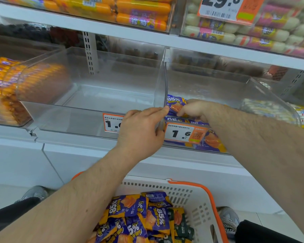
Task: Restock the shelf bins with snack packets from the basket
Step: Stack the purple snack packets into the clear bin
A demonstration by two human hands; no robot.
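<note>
Your right hand (193, 109) is inside the right-hand clear bin (253, 88), fingers curled around a purple and orange snack packet (175, 104) that sits just left of its knuckles. More of these packets lie under that hand, at the bin's bottom. Your left hand (142, 127) rests with fairly straight fingers on the clear divider (161, 88) between the 2 bins, holding nothing. The bin (88, 95) to the left of it shows no packets. Below both forearms, the white basket (200, 204) with orange handles holds a loose heap of packets (139, 218). Each is a small flat pouch, glossy, printed "85%". They likely weigh little, crinkle, and slide on each other; pinch across the flat faces or a sealed edge, not the slick middle.
</note>
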